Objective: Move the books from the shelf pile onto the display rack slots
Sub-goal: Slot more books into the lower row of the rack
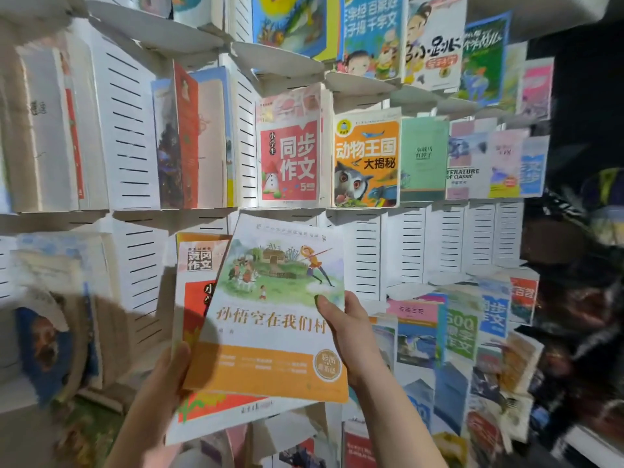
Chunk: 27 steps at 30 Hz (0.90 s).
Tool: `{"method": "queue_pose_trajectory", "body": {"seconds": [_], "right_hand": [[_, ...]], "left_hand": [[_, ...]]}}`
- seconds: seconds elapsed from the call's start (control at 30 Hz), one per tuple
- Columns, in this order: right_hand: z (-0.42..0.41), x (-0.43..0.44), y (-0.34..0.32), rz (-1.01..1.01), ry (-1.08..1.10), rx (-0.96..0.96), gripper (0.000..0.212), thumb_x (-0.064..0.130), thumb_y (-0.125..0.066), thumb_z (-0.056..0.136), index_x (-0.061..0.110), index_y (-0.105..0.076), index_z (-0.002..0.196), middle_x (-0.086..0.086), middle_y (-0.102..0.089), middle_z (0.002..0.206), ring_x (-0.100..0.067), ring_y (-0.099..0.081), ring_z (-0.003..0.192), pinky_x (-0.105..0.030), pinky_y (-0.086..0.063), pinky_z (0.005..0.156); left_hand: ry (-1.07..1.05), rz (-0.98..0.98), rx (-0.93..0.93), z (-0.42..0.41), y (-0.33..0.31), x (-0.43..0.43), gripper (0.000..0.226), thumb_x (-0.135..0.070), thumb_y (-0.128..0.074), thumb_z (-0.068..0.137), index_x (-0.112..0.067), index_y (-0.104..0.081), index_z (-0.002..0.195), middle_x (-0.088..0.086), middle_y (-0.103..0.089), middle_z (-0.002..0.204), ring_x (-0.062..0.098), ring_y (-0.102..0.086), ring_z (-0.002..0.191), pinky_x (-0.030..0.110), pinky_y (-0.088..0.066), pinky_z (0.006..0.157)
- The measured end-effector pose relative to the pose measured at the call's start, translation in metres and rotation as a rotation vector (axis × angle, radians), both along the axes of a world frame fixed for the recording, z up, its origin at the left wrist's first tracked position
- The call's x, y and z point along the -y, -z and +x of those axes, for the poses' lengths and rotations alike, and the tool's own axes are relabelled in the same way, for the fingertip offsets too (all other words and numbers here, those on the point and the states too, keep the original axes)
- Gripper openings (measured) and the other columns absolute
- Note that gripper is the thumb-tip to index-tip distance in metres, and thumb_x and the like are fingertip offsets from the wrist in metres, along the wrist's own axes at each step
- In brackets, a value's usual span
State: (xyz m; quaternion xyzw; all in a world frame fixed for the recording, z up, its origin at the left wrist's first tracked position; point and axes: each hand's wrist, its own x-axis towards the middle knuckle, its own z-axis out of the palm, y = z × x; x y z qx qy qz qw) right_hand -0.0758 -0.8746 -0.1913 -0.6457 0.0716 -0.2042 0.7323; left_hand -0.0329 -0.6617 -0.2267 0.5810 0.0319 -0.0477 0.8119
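Observation:
A white and orange book [273, 336] with a village painting on its cover is tilted in front of the white display rack [368, 251]. My right hand [351, 336] grips its right edge, thumb on the cover. Beneath it lies a second book with a red and white cover [194, 298], and my left hand [169, 376] holds the lower left corner of the two, thumb against the orange book's edge. Several rack slots just behind and to the right of the books show bare slotted panels.
Upright books fill the rows above, such as a red one [290, 157] and an orange owl one [366, 160]. A pile of books [449, 336] lies at the lower right. More books stand at the left [54, 332]. A dark area borders the right edge.

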Motion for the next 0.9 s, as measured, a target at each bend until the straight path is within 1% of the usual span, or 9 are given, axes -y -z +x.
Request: {"method": "queue_pose_trajectory", "body": {"seconds": [0.07, 0.13, 0.27, 0.37, 0.4, 0.53, 0.7, 0.83, 0.9], "right_hand": [[0.001, -0.005, 0.0, 0.022, -0.037, 0.004, 0.091, 0.049, -0.071, 0.067, 0.013, -0.035, 0.143, -0.006, -0.049, 0.141, -0.024, -0.048, 0.128, -0.049, -0.039, 0.106], [0.006, -0.004, 0.004, 0.078, -0.058, 0.036, 0.062, 0.029, -0.067, 0.083, 0.011, -0.042, 0.136, -0.007, -0.055, 0.134, -0.023, -0.053, 0.123, -0.046, -0.039, 0.107], [0.018, 0.004, 0.013, 0.186, -0.026, 0.069, 0.074, 0.022, -0.073, 0.075, 0.01, -0.037, 0.139, -0.014, -0.048, 0.14, -0.029, -0.049, 0.126, -0.051, -0.037, 0.108], [0.031, 0.01, 0.019, 0.181, 0.037, 0.086, 0.018, 0.002, -0.058, 0.091, 0.014, -0.052, 0.104, -0.016, -0.062, 0.112, -0.025, -0.062, 0.097, -0.037, -0.047, 0.091], [0.035, 0.012, 0.021, 0.145, 0.084, 0.077, 0.015, 0.0, -0.054, 0.092, 0.014, -0.051, 0.097, -0.016, -0.062, 0.104, -0.024, -0.061, 0.09, -0.031, -0.05, 0.083], [0.048, 0.008, 0.024, -0.013, 0.249, 0.11, 0.015, 0.002, -0.055, 0.092, 0.01, -0.043, 0.094, -0.014, -0.054, 0.079, -0.02, -0.048, 0.069, -0.021, -0.042, 0.053], [0.071, -0.025, 0.04, -0.169, 0.28, 0.135, 0.021, 0.007, -0.06, 0.088, 0.021, -0.044, 0.083, -0.005, -0.052, 0.068, -0.021, -0.046, 0.061, -0.03, -0.038, 0.059], [0.09, -0.047, 0.039, -0.192, 0.375, 0.162, 0.021, 0.008, -0.061, 0.088, 0.019, -0.043, 0.084, 0.005, -0.051, 0.072, -0.007, -0.045, 0.063, -0.012, -0.036, 0.055], [0.095, -0.053, 0.037, -0.224, 0.428, 0.164, 0.022, 0.009, -0.061, 0.089, 0.019, -0.042, 0.084, 0.007, -0.048, 0.072, -0.005, -0.043, 0.063, -0.015, -0.035, 0.055]], "left_hand": [[0.076, 0.029, 0.087, -0.01, -0.003, -0.013, 0.034, -0.02, -0.045, 0.096, 0.001, -0.048, 0.122, 0.025, -0.062, 0.093, 0.019, -0.052, 0.06, 0.011, -0.042, 0.034], [0.106, 0.011, 0.127, -0.021, -0.021, -0.02, 0.036, -0.028, -0.063, 0.083, -0.005, -0.054, 0.11, 0.013, -0.069, 0.071, 0.023, -0.06, 0.052, 0.018, -0.047, 0.037], [0.005, 0.058, 0.144, -0.033, -0.037, -0.048, 0.044, -0.028, -0.062, 0.07, -0.019, -0.055, 0.112, 0.01, -0.065, 0.093, 0.029, -0.061, 0.075, 0.034, -0.045, 0.057], [-0.056, 0.102, 0.148, -0.04, -0.051, -0.074, 0.027, -0.027, -0.06, 0.07, -0.031, -0.054, 0.097, 0.008, -0.067, 0.088, 0.031, -0.065, 0.07, 0.035, -0.05, 0.051], [-0.084, 0.112, 0.146, -0.039, -0.051, -0.084, 0.021, -0.026, -0.06, 0.074, -0.032, -0.053, 0.093, 0.006, -0.069, 0.081, 0.029, -0.067, 0.062, 0.033, -0.051, 0.044], [-0.235, 0.156, 0.152, -0.041, -0.053, -0.112, 0.016, -0.03, -0.06, 0.072, -0.037, -0.053, 0.085, -0.001, -0.07, 0.057, 0.019, -0.065, 0.041, 0.027, -0.048, 0.031], [-0.307, 0.066, 0.102, -0.034, -0.042, -0.13, 0.015, -0.028, -0.057, 0.084, -0.04, -0.058, 0.092, 0.002, -0.074, 0.074, 0.028, -0.07, 0.057, 0.042, -0.055, 0.057], [-0.31, 0.055, 0.09, -0.026, -0.036, -0.134, 0.023, -0.032, -0.06, 0.079, -0.039, -0.058, 0.101, 0.003, -0.075, 0.079, 0.031, -0.071, 0.064, 0.042, -0.056, 0.056], [-0.309, 0.054, 0.063, -0.022, -0.035, -0.134, 0.024, -0.033, -0.061, 0.076, -0.037, -0.057, 0.099, 0.003, -0.075, 0.076, 0.031, -0.071, 0.061, 0.039, -0.056, 0.051]]}}
